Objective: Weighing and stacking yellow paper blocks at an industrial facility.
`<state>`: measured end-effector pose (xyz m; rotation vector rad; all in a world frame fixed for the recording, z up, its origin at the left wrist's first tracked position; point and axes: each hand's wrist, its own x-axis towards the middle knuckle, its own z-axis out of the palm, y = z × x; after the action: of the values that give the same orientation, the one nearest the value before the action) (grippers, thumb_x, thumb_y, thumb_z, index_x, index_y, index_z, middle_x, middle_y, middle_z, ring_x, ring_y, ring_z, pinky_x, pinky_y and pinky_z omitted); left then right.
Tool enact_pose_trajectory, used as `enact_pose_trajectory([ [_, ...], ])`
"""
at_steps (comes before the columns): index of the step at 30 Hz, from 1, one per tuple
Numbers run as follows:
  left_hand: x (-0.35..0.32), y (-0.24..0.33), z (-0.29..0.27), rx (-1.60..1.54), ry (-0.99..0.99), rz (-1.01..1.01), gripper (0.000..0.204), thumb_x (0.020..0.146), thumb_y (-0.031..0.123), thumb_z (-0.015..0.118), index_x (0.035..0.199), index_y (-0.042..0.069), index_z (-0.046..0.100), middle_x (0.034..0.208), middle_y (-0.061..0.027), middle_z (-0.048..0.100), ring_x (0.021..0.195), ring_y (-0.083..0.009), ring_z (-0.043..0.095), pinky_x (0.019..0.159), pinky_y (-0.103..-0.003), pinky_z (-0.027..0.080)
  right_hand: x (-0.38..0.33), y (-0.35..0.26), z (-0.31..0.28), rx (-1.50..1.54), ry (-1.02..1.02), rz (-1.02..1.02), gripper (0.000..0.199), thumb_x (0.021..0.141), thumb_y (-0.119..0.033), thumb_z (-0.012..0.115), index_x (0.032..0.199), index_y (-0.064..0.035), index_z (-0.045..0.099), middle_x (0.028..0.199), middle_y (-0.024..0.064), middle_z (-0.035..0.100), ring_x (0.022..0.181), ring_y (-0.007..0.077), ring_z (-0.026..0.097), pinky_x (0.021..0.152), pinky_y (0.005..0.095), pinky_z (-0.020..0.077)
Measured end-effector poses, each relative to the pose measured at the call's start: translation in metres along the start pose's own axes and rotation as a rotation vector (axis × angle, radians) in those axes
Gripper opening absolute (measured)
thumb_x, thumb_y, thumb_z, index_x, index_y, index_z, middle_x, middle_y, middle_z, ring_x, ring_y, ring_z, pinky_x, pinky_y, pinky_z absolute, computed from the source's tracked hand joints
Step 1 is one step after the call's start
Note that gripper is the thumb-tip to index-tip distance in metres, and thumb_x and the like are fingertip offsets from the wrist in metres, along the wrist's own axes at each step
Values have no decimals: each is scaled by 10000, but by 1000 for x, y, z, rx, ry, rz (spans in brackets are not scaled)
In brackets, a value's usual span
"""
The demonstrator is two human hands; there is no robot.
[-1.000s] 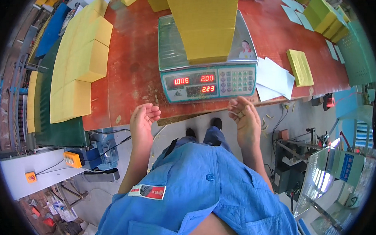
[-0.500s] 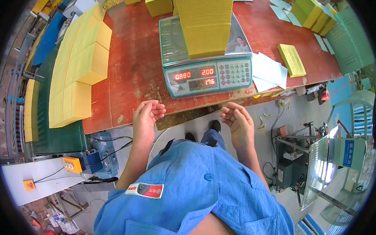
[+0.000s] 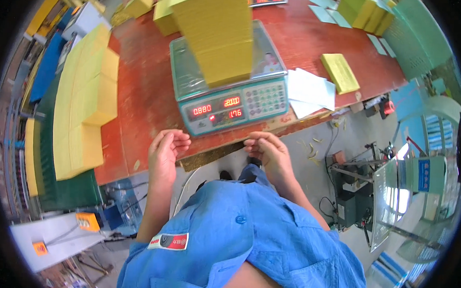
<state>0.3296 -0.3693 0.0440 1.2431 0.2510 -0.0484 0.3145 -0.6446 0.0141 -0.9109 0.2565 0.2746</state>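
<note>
Both of my hands hover in front of the red table's (image 3: pixel 141 80) near edge, palms turned inward and fingers loosely curled. Nothing shows in my left hand (image 3: pixel 167 151), which is just left of a weighing scale (image 3: pixel 265 100). My right hand (image 3: pixel 272 154), likewise without anything in it, hangs below the scale's right front corner, thumb close to the index finger. A tall stack of yellow paper (image 3: pixel 216 37) stands on the scale's tray, its top cut off by the picture's edge. Red digits glow on the scale's front panel.
Rows of yellow paper stacks (image 3: pixel 84 103) line the left side on a green surface (image 3: pixel 76 189). White sheets (image 3: pixel 308 88) and a single yellow bundle (image 3: pixel 340 74) lie right of the scale. Machinery with a clear panel (image 3: pixel 388 205) stands at the right. More yellow stacks (image 3: pixel 359 14) sit farther back.
The view has shifted, so the table and scale appear farther left and tilted. My hands look slightly closer together. The stack remains on the scale.
</note>
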Motion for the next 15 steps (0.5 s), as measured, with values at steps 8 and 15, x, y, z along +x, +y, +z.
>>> enact_pose_trajectory([
  [8,34,16,49,-12,23,121,183,978,168,537,978,11,632,908,-124,694,814,-188,670,739,-312,542,12,-9,-22,-157,-179,185,244,979,-150,517,1136,8,617,1009,92,667,899,170,626,843,311,492],
  [15,47,45,24,-78,192,234,172,978,160,540,990,20,639,931,-110,687,836,-180,665,765,-302,528,51,7,3,-527,-499,437,265,969,-149,565,1163,23,621,1021,99,683,971,177,639,870,335,509],
])
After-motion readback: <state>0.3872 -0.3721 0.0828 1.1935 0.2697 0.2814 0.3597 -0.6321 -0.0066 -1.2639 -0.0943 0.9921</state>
